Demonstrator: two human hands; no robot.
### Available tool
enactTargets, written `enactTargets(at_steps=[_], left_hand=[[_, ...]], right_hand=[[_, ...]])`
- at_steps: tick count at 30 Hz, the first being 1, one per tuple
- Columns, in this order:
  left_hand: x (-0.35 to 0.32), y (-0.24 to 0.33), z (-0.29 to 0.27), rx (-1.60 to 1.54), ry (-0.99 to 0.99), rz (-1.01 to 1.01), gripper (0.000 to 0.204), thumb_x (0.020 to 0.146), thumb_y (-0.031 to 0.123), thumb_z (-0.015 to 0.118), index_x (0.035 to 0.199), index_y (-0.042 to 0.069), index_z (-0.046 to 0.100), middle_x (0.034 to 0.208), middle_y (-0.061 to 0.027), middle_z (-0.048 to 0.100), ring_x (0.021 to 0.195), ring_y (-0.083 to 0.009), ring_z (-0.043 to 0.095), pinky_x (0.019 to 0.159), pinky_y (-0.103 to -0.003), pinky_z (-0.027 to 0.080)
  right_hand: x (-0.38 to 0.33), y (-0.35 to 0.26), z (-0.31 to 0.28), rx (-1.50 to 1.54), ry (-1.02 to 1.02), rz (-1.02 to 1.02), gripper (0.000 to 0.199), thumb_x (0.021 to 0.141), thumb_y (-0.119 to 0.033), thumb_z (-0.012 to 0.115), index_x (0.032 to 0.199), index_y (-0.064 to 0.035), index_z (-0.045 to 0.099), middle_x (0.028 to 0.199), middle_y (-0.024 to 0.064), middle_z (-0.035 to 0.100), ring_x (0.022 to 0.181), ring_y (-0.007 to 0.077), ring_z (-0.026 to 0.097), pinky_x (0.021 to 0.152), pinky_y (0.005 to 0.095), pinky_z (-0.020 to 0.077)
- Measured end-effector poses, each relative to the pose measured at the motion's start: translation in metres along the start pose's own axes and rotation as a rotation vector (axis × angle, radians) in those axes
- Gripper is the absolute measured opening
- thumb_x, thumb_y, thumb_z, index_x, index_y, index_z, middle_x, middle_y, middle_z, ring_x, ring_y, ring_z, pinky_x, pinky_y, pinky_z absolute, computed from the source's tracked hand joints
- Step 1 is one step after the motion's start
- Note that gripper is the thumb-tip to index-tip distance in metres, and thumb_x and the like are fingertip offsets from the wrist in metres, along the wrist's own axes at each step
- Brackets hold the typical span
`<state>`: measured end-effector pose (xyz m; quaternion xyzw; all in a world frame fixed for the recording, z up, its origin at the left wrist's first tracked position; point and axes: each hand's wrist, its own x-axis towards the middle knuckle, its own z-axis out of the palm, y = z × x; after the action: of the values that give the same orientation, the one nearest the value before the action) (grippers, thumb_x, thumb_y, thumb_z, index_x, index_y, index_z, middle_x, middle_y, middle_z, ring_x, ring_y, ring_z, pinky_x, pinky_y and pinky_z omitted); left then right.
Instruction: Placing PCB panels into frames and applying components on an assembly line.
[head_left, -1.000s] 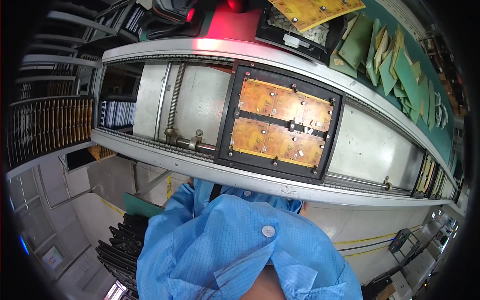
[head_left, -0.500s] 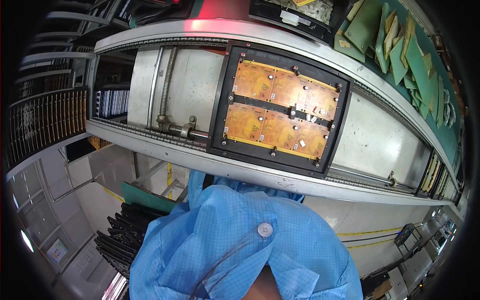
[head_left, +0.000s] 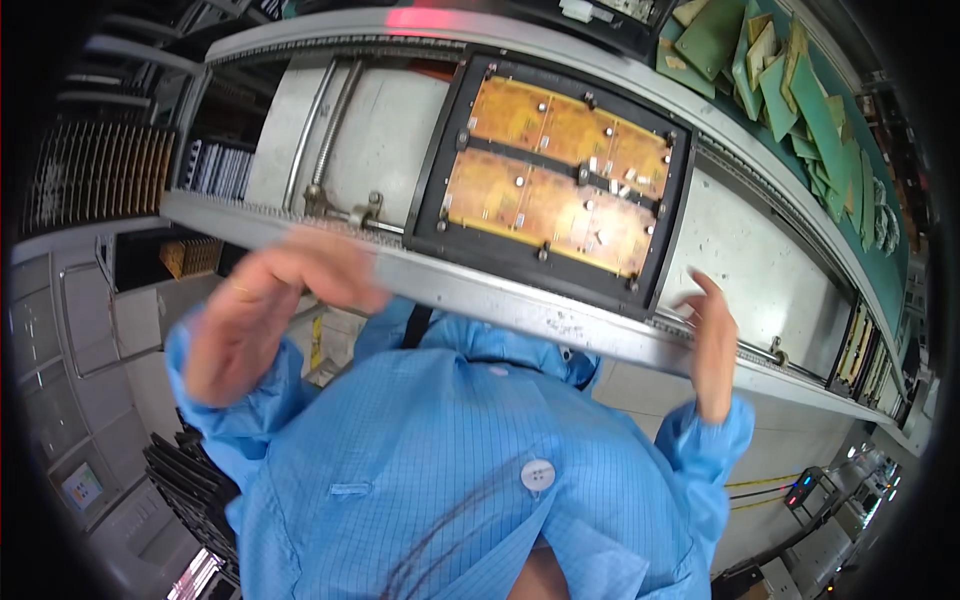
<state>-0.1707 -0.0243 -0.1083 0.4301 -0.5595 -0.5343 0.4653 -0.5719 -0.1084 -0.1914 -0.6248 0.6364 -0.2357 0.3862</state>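
Note:
A black frame fixture lies across the metal conveyor, carrying two rows of yellow-orange circuit boards. Small white parts sit loose-looking on the boards toward the right, and dark pegs stand round the fixture's edge. My left hand is raised over the near conveyor rail, left of the fixture; motion blurs its bent fingers, and I see nothing in it. Near the fixture's lower right corner, my right hand hovers above the same rail, open and holding nothing, thumb and forefinger apart.
The near conveyor rail runs between me and the fixture. Green board pieces are heaped on the far right. A slotted rack stands at the left, with black stacked frames lower left.
Both my hands have come into view and risen to the near rail, one on each side of the fixture. The view has shifted slightly; the boards stay in the fixture.

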Motion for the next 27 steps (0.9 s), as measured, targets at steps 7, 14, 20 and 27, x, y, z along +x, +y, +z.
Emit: enactTargets(at_steps=[7,14,20,27], left_hand=[[0.036,0.112,0.033,-0.38,-0.161,0.412,0.061,0.097,0.06,0.033,0.112,0.007,0.06,0.113,-0.0138,0.064,0.111,-0.0281,0.056,0.086,-0.047,0.046],[0.027,0.142,0.043,-0.63,-0.569,0.316,0.044,0.105,0.038,0.03,0.114,0.011,0.063,0.121,-0.0059,0.066,0.116,-0.0211,0.057,0.076,-0.045,0.051],[0.04,0.131,0.026,-0.758,-0.969,0.381,0.048,0.104,0.047,0.031,0.12,0.011,0.06,0.123,-0.0091,0.065,0.113,-0.0282,0.057,0.075,-0.045,0.049],[0.09,0.058,0.004,-0.57,-1.442,0.315,0.045,0.098,0.041,0.056,0.11,-0.002,0.055,0.094,-0.0158,0.064,0.1,-0.0303,0.059,0.087,-0.046,0.045]], right_hand=[[0.025,-0.027,0.026,-0.242,-0.186,-0.053,0.047,0.104,-0.033,0.036,0.111,0.0069,0.059,0.082,0.032,0.063,0.082,0.049,0.062,0.07,0.0536,0.0461],[0.051,-0.017,0.029,-0.244,-0.258,-0.286,0.03,0.099,-0.027,0.053,0.105,0.0016,0.062,0.069,0.0162,0.062,0.062,0.0333,0.061,0.062,0.0423,0.0479],[0.112,-0.049,0.039,-0.28,-0.009,-0.81,0.025,0.078,-0.001,0.07,0.102,-0.0018,0.063,0.103,0.0134,0.059,0.097,0.0336,0.053,0.084,0.04,0.0467],[0.14,-0.046,0.055,-0.238,-0.216,-0.899,0.014,0.084,-0.003,0.067,0.097,-0.0015,0.062,0.083,0.0107,0.062,0.083,0.0282,0.061,0.074,0.0361,0.05]])
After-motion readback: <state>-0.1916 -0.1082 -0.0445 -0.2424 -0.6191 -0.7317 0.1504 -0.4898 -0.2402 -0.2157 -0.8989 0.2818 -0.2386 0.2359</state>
